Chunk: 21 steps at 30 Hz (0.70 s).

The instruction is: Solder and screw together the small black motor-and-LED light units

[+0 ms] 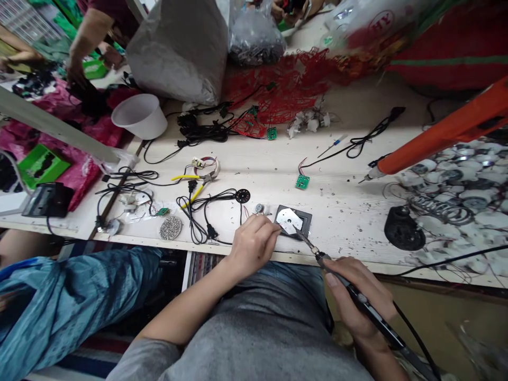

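Note:
My right hand (359, 301) is closed around a soldering iron (373, 315), its tip on or just above a silver angular plate (289, 216). The plate lies on a dark grey square frame (308, 218) near the table's front edge. My left hand (254, 241) is closed in a pinch at the plate's left side; what its fingertips hold, if anything, is hidden. Just beyond my left hand sits a small round motor-like part (260, 208). A black disc with holes (242, 196) and black cables (194, 219) lie to its left.
Yellow-handled pliers (194, 197), a metal scouring pad (170, 228) and a green circuit board (302, 182) lie around. An orange electric screwdriver (432, 132) hangs at right above many white parts (476, 211), beside a black holder (402, 227). A white tub (139, 119) stands behind; co-workers sit left.

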Each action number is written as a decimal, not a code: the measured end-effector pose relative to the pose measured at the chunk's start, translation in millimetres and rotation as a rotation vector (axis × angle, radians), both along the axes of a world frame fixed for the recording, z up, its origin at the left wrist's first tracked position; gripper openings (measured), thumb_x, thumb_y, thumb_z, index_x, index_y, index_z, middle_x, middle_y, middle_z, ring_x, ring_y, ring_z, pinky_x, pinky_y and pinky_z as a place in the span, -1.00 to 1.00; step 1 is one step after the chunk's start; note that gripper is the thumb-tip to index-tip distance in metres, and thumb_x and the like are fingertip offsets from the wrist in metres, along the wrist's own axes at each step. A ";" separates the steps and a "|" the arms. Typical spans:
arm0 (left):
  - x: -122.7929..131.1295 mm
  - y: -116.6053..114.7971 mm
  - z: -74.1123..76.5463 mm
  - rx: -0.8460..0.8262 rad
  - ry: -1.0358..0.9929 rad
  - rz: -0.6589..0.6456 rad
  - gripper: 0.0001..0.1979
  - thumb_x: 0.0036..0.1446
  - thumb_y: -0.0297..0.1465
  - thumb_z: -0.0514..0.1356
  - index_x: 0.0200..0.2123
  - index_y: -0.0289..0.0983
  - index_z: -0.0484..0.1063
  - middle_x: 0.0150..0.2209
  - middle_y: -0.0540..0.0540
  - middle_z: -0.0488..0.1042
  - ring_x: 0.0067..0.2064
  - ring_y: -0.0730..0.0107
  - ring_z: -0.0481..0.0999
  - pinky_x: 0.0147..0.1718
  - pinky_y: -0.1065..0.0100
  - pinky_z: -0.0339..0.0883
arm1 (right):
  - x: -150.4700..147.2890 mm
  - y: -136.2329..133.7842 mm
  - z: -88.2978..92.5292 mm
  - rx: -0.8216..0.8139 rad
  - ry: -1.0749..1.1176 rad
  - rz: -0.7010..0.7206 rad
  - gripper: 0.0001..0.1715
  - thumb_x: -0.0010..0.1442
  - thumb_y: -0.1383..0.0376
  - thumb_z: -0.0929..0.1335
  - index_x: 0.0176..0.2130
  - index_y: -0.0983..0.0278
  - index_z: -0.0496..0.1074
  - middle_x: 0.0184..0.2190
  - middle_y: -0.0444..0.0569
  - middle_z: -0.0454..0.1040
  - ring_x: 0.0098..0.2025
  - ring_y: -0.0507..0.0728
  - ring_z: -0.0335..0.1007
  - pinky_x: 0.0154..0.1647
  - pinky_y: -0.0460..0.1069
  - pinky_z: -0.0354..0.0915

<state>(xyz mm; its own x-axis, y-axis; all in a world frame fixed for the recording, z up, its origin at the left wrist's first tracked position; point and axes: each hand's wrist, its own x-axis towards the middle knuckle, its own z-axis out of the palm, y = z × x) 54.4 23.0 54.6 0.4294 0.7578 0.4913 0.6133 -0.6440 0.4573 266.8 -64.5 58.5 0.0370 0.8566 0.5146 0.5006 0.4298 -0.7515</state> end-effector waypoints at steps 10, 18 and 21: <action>5.7 0.4 -10.1 0.127 0.057 0.092 -0.91 0.31 -0.46 0.15 -0.24 -0.28 0.46 -0.32 -0.09 0.46 -0.28 0.34 0.44 -0.31 0.33 0.40 | -7.7 7.2 7.9 0.008 0.011 0.032 -0.66 0.20 0.52 0.36 -0.07 0.22 0.53 -0.32 -0.04 0.55 -0.33 0.09 0.49 -0.34 -0.02 0.46; 5.2 -0.9 -10.8 0.170 0.090 0.074 -0.91 0.31 -0.50 0.13 -0.21 -0.28 0.43 -0.30 -0.10 0.47 -0.27 0.35 0.45 -0.28 0.35 0.39 | -10.3 11.4 11.4 -0.011 -0.023 0.082 -0.67 0.21 0.55 0.36 -0.07 0.28 0.52 -0.31 -0.01 0.54 -0.30 0.09 0.50 -0.34 -0.03 0.45; 6.0 -1.4 -10.8 0.198 0.120 0.091 -0.92 0.31 -0.49 0.13 -0.22 -0.28 0.43 -0.31 -0.08 0.47 -0.28 0.36 0.45 -0.30 0.37 0.37 | -11.4 12.5 10.6 -0.006 -0.029 0.091 -0.65 0.21 0.56 0.36 -0.06 0.28 0.52 -0.30 0.00 0.54 -0.30 0.10 0.50 -0.33 -0.02 0.45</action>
